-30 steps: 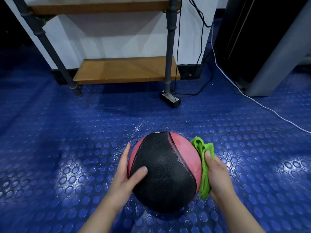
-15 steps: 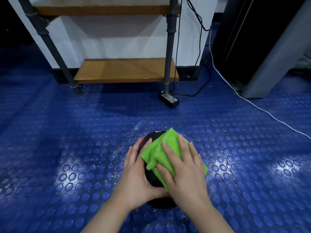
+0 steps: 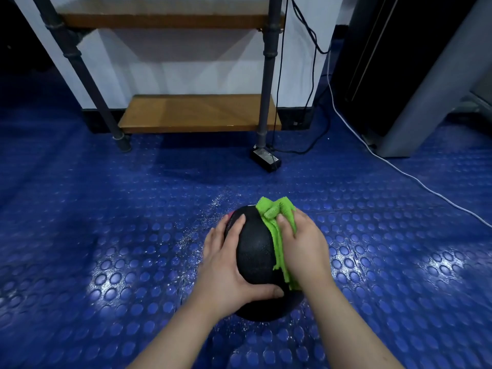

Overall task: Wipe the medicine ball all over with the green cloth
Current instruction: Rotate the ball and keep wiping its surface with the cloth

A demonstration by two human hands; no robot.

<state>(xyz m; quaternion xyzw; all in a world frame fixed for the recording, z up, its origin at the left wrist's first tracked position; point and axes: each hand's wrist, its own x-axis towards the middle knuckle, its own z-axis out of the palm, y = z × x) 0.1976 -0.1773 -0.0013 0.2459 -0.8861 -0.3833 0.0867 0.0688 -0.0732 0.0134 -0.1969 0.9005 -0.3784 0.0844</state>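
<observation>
Medicine ball (image 3: 255, 251) sits on the blue studded floor (image 3: 106, 235), low in the middle of view, right in front of me. Mostly its black textured panel faces up, with a thin pink sliver at its upper left edge.

My left hand (image 3: 226, 265) grasps the ball's left side. The fingers (image 3: 237, 222) are curved up over the surface and the thumb is hooked across the near lower face.

My right hand (image 3: 303, 249) is on the ball's right side, clamping the green cloth (image 3: 277, 211) against it. The thumb lies on the cloth near the top and the rest of the hand is wrapped over it. The fingertips are hidden behind the ball.

The cloth is bunched above the thumb at the ball's top right. It trails down the right side under my palm, its edge showing along the black panel.

White specks dot the floor just beyond the ball, up and to the left.

Further back is a pipe-frame shelf (image 3: 197, 113) with wooden boards against a white wall, and a small black box (image 3: 266, 161) sits at its right leg. Black cables hang beside that leg. A white cable (image 3: 399, 169) runs across the floor on the right, past a dark cabinet (image 3: 399, 62).
</observation>
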